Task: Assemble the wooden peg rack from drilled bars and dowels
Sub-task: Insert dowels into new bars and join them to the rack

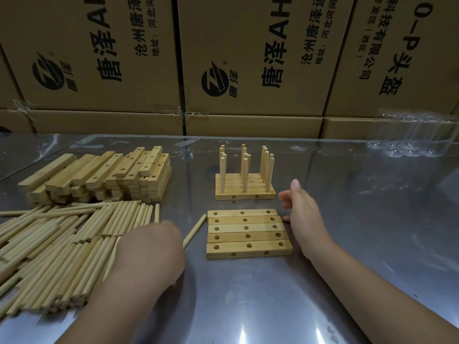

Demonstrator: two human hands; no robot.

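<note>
Several drilled bars (248,233) lie flat side by side at the table's middle, their holes facing up and holding nothing. Behind them stands an assembled rack (245,189) with several upright dowels. My left hand (151,247) lies at the right edge of the loose dowel pile (57,247), back up and fingers hidden. A single dowel (196,229) slants out from under it toward the bars, and the hand appears to hold it. My right hand (301,214) stands on edge at the bars' right end, fingers relaxed, holding nothing.
A stack of spare drilled bars (104,177) sits at the back left. Cardboard boxes (248,58) wall off the far side of the shiny metal table (248,294). Clear plastic packaging (412,135) lies at the back right.
</note>
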